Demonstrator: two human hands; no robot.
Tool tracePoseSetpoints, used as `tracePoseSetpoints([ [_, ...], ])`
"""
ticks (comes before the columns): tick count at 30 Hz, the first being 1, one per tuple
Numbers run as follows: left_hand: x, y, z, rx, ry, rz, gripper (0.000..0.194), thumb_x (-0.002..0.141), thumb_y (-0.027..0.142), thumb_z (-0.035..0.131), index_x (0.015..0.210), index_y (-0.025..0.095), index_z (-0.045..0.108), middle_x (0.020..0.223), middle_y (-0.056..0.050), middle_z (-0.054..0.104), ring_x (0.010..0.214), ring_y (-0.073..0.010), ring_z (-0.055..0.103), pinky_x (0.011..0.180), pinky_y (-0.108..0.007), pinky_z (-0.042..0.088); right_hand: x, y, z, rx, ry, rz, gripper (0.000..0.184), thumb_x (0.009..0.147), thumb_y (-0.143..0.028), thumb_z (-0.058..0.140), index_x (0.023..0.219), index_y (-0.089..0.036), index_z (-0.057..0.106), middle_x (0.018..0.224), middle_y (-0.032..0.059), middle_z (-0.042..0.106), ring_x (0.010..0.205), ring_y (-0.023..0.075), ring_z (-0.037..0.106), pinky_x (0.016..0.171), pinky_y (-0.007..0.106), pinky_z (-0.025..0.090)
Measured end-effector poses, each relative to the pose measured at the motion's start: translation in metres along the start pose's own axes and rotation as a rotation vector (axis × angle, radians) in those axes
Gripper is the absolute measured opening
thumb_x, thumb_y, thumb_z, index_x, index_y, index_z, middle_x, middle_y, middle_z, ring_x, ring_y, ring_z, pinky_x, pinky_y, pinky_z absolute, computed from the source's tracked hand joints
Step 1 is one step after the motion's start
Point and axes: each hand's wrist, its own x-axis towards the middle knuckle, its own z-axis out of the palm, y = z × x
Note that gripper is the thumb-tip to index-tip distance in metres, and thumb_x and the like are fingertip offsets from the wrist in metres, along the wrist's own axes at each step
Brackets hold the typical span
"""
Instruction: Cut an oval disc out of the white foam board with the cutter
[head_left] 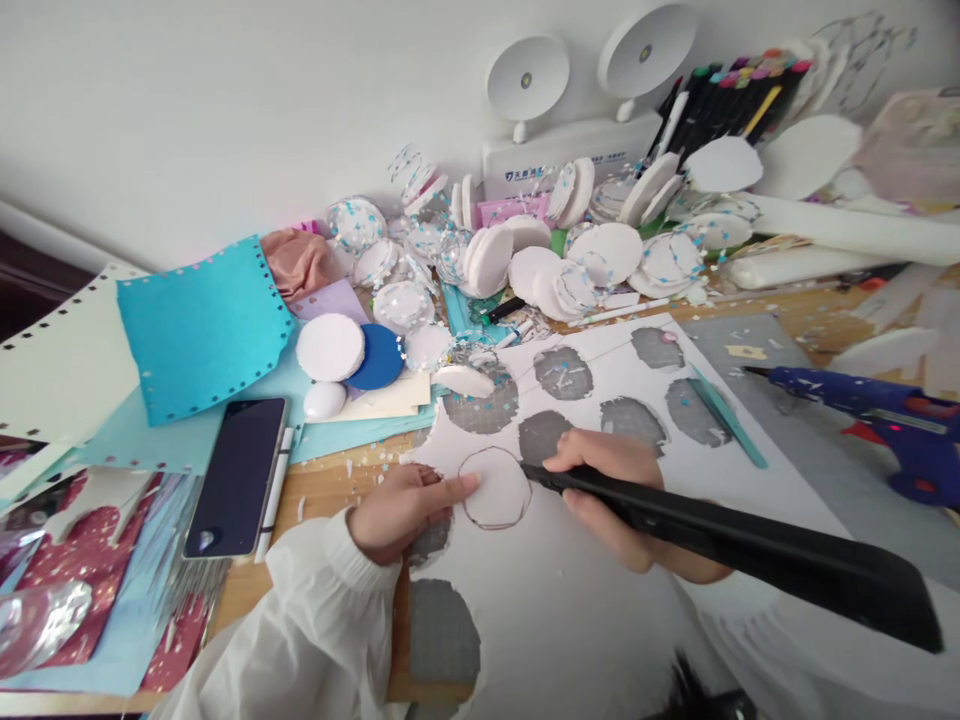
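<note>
A white foam board with several round holes lies in front of me, partly over a grey cutting mat. A pencilled circle is drawn on it. My left hand grips the board at a cut-out, its thumb on top inside the circle and its other fingers largely hidden at the edge. In my right hand is a long black utility knife. The knife's tip meets the right side of the circle; its blade is too small to make out. A teal slim tool lies on the board's right part.
White foam discs with blue confetti strings pile up behind the board. A blue glue gun lies at right. At left are a phone, a white marker and turquoise felt. A twin-head lamp stands against the wall.
</note>
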Motion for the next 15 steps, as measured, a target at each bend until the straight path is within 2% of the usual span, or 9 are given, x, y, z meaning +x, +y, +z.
tracePoseSetpoints([
  [5,0.001,0.0,0.0,0.021,0.018,-0.007,0.057,0.045,0.051,0.086,0.045,0.017,0.04,0.041,0.007,0.039,0.038,-0.0037,0.038,0.04,-0.019,0.026,0.003,-0.006,0.001,-0.032,0.007,0.113,0.011,0.076,-0.013,0.044,0.077,-0.021,0.052,0.058,-0.0033,0.046,0.05,0.01,0.043,0.049,0.025,0.03],
  [9,-0.001,0.003,0.003,-0.008,0.015,-0.011,0.062,0.044,0.049,0.087,0.04,0.018,0.034,0.035,0.009,0.033,0.034,-0.0025,0.032,0.037,-0.019,0.021,0.003,-0.008,0.001,-0.024,-0.01,0.08,0.009,0.074,-0.014,0.044,0.073,-0.021,0.049,0.057,-0.0033,0.044,0.049,0.0106,0.041,0.048,0.026,0.029],
  [15,-0.002,0.003,0.003,-0.068,-0.011,-0.007,0.053,0.046,0.043,0.088,0.043,0.016,0.043,0.041,0.006,0.044,0.041,-0.0057,0.044,0.042,-0.019,0.032,0.005,-0.011,-0.001,0.033,0.005,0.121,0.008,0.071,-0.015,0.046,0.067,-0.022,0.047,0.053,-0.0035,0.039,0.045,0.0109,0.037,0.045,0.028,0.024],
])
